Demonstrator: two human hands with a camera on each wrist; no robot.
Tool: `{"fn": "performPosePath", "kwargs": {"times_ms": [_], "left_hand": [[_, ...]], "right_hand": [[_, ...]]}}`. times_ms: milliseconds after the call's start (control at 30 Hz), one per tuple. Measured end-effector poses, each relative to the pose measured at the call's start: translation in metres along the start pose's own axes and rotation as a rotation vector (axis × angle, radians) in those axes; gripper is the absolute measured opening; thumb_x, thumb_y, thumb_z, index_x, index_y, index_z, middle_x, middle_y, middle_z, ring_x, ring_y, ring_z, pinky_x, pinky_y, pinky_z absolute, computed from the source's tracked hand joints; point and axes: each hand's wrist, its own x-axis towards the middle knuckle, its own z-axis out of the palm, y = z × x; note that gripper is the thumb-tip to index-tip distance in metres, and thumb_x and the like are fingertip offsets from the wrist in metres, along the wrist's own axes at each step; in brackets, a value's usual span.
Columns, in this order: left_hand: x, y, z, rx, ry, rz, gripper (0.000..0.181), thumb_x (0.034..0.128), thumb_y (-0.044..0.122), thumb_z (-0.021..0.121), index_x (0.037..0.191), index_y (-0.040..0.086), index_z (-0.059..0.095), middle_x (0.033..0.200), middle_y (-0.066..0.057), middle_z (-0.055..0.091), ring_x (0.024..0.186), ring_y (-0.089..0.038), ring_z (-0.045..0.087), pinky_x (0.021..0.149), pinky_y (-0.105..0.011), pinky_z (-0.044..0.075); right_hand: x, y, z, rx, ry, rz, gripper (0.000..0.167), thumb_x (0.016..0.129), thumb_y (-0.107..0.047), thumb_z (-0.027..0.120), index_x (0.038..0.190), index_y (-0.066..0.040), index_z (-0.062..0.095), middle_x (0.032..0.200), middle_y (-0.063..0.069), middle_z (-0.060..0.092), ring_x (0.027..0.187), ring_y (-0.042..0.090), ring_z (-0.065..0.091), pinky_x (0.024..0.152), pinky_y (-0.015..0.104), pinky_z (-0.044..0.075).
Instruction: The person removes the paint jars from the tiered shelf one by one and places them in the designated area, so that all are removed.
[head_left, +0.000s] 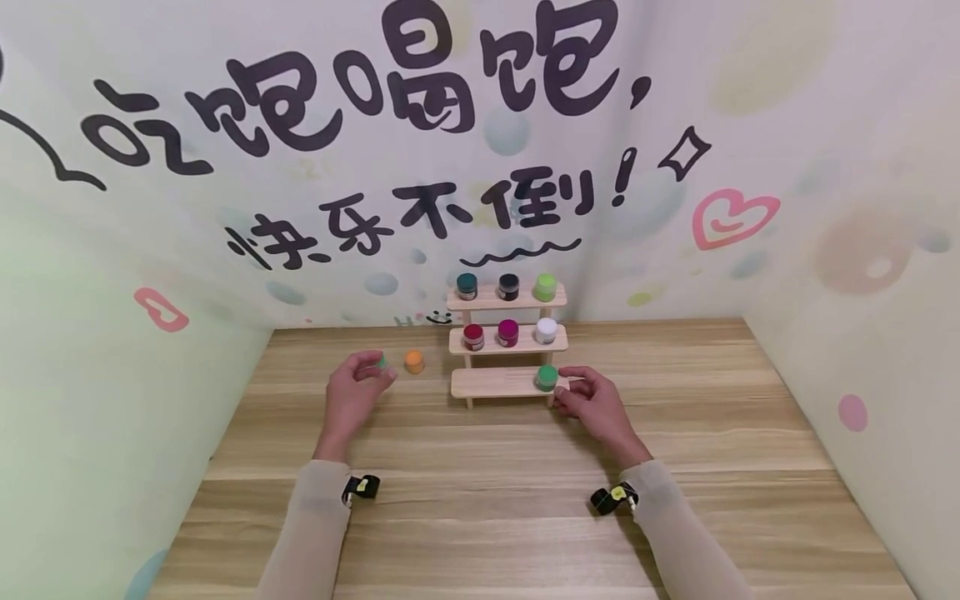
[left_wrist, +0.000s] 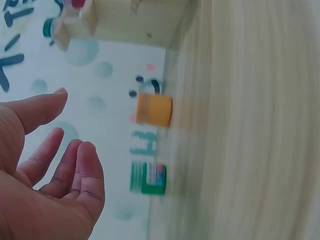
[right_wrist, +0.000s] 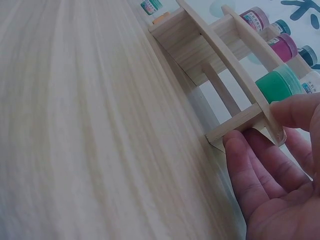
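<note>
Fingers [left_wrist: 91, 172] parted, the nearer left hand [head_left: 352, 396] hung just short of the upright green jar [left_wrist: 154, 178] left of the stand [head_left: 491, 382], right hand [head_left: 598, 408] gripping its right end.

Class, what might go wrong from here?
1. The right grip holds the rack by its end; a tug might topple the upper jars.
2. The shelved green jar sits close to that grip and could be nudged off.
3. The left grip, near the tabletop green jar, might knock the orange jar.
</note>
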Motion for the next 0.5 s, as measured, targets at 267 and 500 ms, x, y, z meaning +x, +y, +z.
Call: {"fn": "performPosePath", "kwargs": {"times_ms": [267,500], "left_hand": [[-0.012,0.014,0.026,-0.056,-0.037,0.084,0.048,0.0944,0.018,0.081,0.137,0.002,0.064,0.139,-0.019,0.067,0.124,-0.031,0.066,0.098,-0.031,0.06],[-0.018,0.022,0.044,-0.104,-0.065,0.111,0.045,0.0942,0.015,0.081,0.134,0.002,0.065,0.138,-0.021,0.066,0.121,-0.031,0.067,0.096,-0.027,0.058]], "right_hand": [[0.0,0.0,-0.001,0.009,-0.002,0.006,0.041,0.101,-0.015,0.073,0.139,-0.005,0.061,0.105,0.021,0.075,0.09,0.023,0.078,0.08,0.033,0.066],[0.0,-0.002,0.0,0.018,-0.005,0.015,0.041,0.101,-0.015,0.073,0.138,-0.004,0.061,0.108,0.026,0.073,0.09,0.025,0.078,0.08,0.035,0.067]]}}
